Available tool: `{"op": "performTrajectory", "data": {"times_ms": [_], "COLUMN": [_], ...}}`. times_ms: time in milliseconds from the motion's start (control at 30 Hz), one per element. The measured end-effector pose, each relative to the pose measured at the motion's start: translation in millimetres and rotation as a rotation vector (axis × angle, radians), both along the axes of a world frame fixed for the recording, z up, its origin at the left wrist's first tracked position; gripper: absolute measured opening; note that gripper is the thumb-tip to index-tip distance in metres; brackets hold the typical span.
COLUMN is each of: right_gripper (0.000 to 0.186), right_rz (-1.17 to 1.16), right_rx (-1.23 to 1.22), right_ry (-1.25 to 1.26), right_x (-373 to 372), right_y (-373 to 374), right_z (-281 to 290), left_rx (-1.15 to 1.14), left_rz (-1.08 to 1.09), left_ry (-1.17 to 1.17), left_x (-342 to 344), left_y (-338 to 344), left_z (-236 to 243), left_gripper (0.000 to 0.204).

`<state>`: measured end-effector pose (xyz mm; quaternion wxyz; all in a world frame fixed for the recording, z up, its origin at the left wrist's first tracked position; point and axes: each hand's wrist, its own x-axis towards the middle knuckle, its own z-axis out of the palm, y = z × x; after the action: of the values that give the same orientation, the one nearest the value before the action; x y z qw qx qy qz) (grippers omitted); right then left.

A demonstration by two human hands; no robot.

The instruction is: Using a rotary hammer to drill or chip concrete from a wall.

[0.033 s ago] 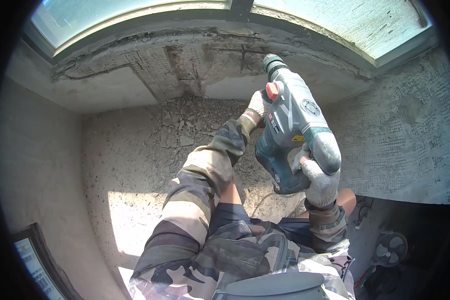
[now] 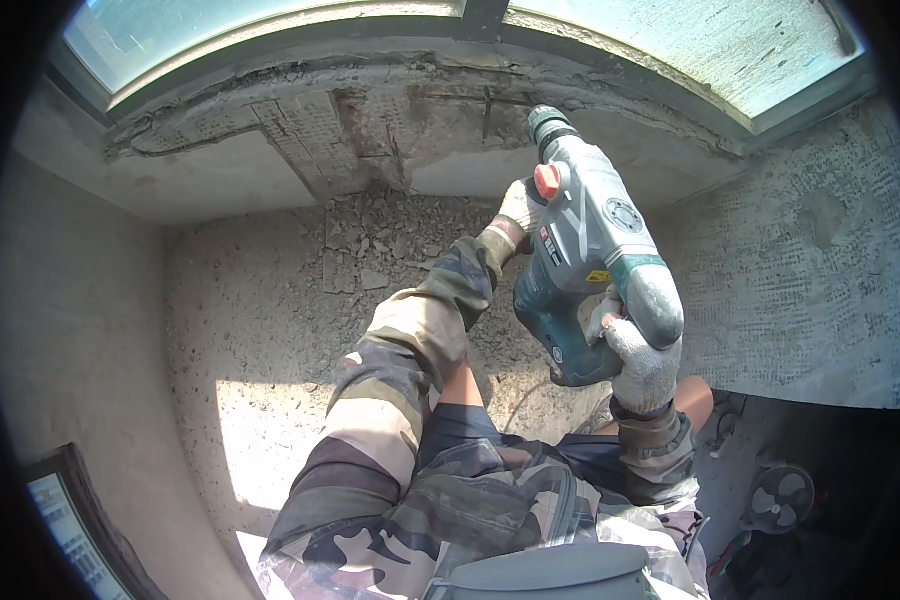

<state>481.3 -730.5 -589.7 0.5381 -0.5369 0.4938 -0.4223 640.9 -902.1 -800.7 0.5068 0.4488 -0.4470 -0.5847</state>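
A grey and teal rotary hammer drill [image 2: 582, 215] with a red knob is held up in front of me, its chuck pointing at the wall below the window. My right hand [image 2: 643, 365], in a whitish work glove, is wrapped round its rear handle. Beside the front of the drill's body my left hand [image 2: 520, 206], gloved too, is closed; the part it grips is hidden behind the tool. The chuck end lies over the chipped wall [image 2: 440, 125], where plaster is broken away and dark rusty streaks show. No bit tip can be made out.
Broken rubble [image 2: 380, 240] lies at the foot of the wall. Window frames [image 2: 482, 22] run along the top. To the right stands a rough plastered wall [image 2: 800, 270]; a small fan [image 2: 781, 498] sits at lower right. A cable [image 2: 522, 402] hangs near my legs.
The drill and both hands have shifted very slightly to the right. Everything else looks the same.
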Motion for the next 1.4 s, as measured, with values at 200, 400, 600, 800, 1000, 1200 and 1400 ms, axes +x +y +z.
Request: {"op": "performTrajectory", "data": {"times_ms": [200, 400, 600, 800, 1000, 1200, 1400], "right_gripper": [0.017, 0.024, 0.029, 0.038, 0.031, 0.025, 0.02], "right_rz": [0.022, -0.047, 0.117, 0.073, 0.048, -0.048, 0.024], "right_rx": [-0.017, -0.01, 0.032, 0.018, 0.031, 0.036, -0.062], "right_ry": [-0.029, 0.018, -0.04, -0.066, -0.005, -0.039, 0.093], "right_x": [-12, -14, -11, -44, -55, -55, -40], "right_y": [-5, -16, -38, 13, 42, 35, 21], "right_z": [7, 2, 55, 38, -6, -68, -117], "left_rx": [-0.224, 0.058, 0.204, 0.008, -0.208, -0.07, 0.044], "left_rz": [-0.149, -0.039, -0.018, -0.059, -0.198, -0.115, 0.021], "left_ry": [-0.726, 0.052, 0.147, 0.023, -0.539, -0.052, 0.341], "left_x": [-15, -16, -21, -49, -43, -47, -22], "left_y": [-15, -13, -2, 39, 39, 1, -39], "left_z": [-1, 12, 51, 64, 11, -36, -106], "left_gripper": [0.045, 0.044, 0.042, 0.039, 0.04, 0.029, 0.035]}}
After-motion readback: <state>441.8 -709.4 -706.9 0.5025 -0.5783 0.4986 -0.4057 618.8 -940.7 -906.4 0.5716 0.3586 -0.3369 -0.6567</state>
